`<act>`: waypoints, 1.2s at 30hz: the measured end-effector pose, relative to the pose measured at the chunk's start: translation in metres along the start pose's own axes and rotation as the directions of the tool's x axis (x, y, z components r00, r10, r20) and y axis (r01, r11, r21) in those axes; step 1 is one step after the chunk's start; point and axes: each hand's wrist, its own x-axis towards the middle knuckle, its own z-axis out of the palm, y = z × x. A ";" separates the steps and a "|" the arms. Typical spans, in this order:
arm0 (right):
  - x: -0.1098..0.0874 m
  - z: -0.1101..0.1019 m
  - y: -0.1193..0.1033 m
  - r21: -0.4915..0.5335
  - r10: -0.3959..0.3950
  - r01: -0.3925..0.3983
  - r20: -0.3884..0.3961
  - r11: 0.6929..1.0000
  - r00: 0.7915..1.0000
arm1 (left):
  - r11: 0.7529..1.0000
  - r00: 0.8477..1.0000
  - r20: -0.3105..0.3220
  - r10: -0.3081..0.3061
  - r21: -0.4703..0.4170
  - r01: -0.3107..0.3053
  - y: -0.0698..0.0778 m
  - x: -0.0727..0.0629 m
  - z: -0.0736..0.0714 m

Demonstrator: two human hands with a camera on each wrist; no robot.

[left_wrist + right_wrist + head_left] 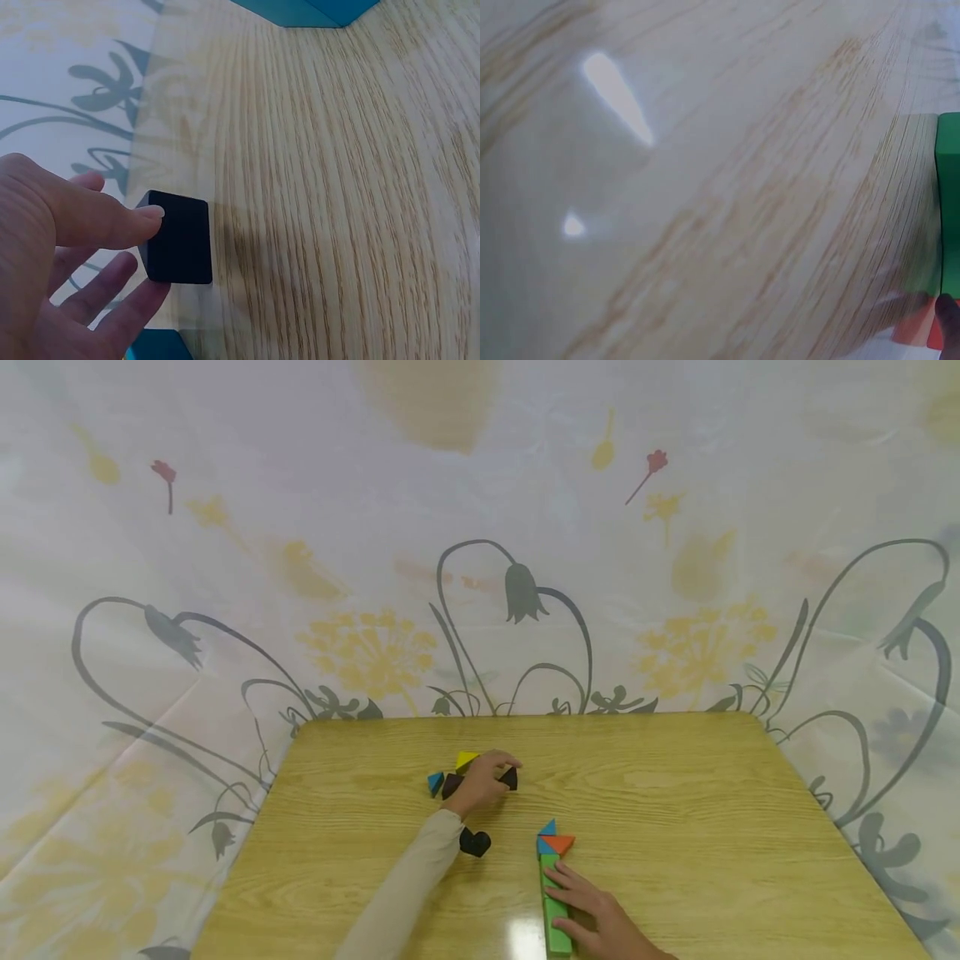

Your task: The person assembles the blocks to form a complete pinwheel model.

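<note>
In the left wrist view, my left hand (478, 787) pinches a black block (180, 238) between thumb and fingers, over the far part of the table. Another dark block (452, 786) sits beside that hand, partly hidden by it, with a yellow triangular block (467, 760) just behind. My right hand (603, 914) rests with extended fingers on a row of green blocks (556, 914). At the row's far end lie blue triangular blocks (551, 827) and an orange triangular block (558, 843). One fingertip shows by the green block (951, 217) in the right wrist view.
A small blue block (435, 783) lies left of the left hand. Black pieces (475, 842) in a heart-like outline sit by the left sleeve. The wooden table (675, 793) meets a flower-printed cloth (480, 485) at its back and sides.
</note>
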 end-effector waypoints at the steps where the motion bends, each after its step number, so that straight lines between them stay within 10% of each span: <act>1: 0.000 0.000 -0.001 0.002 0.013 -0.013 0.005 1.000 1.000 | 1.000 1.000 0.005 -0.005 -0.001 0.005 -0.001 0.001 0.000; 36: 0.001 0.002 -0.001 -0.004 0.014 -0.014 -0.011 1.000 1.000 | 0.997 0.999 -0.025 -0.038 0.064 0.039 -0.010 -0.002 0.005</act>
